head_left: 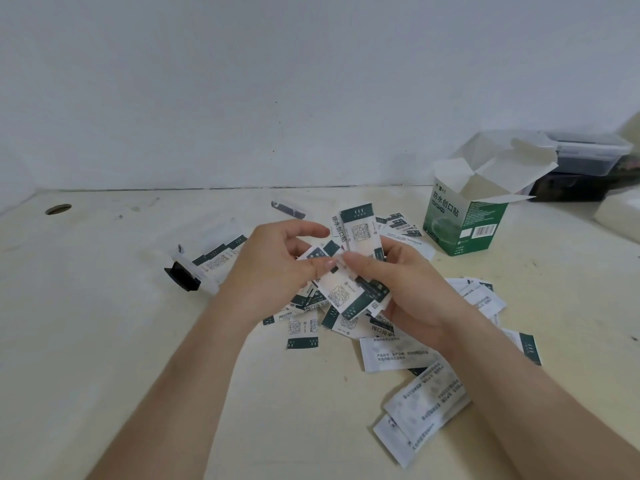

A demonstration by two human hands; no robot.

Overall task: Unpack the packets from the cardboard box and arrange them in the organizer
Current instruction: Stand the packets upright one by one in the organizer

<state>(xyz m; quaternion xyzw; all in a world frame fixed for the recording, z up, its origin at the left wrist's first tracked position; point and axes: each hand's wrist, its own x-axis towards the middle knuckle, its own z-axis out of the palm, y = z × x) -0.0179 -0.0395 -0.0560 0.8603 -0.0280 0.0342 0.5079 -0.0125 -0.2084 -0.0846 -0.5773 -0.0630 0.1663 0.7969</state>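
Several white and dark green packets (398, 355) lie scattered over the middle of the pale table (104, 341). My left hand (273, 261) and my right hand (401, 278) meet above the heap, and both pinch a small bunch of packets (346, 292) between thumbs and fingers. The green and white cardboard box (464, 216) stands open at the right, flaps up. The clear plastic organizer (207, 261) lies on its side at the left of the heap with a few packets inside and a black clip at its end.
A clear lid piece (289, 208) lies behind the heap. Stacked plastic containers (585, 161) stand at the far right by the wall, with a white object (620, 216) in front of them. A round hole (58, 209) is in the table's far left.
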